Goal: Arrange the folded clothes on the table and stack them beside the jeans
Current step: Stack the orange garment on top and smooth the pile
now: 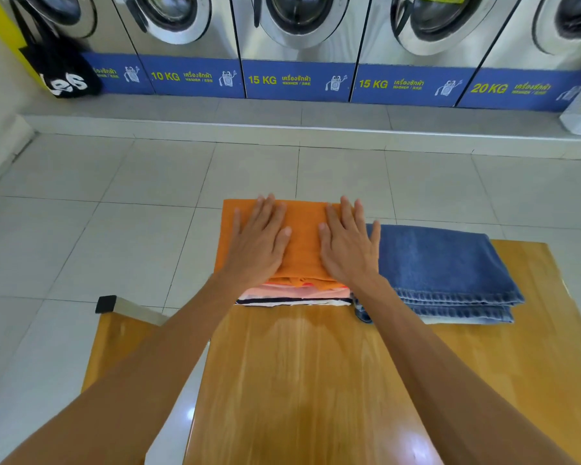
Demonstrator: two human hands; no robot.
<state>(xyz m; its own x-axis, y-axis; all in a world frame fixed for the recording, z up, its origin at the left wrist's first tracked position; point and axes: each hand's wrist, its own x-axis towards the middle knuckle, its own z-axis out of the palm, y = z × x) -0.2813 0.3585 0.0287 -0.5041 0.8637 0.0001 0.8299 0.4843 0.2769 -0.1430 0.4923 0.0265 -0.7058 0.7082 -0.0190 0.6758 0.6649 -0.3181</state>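
The wooden table (316, 380) carries two piles at its far edge: the folded jeans (450, 263) on the right and, just beside them to the left, a stack of folded clothes (302, 250) topped by an orange piece, its long axis running away from the person. Whether the piles actually touch is probably hidden by the right hand (349, 250). That hand, nearer the jeans, and the left hand (259, 243) both lie flat on the orange top, fingers spread, gripping nothing.

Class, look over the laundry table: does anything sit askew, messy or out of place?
Mostly tidy. Under the flat orange top piece of the stack, the near edges bunch unevenly, and a bit of fabric pokes out beside the jeans.
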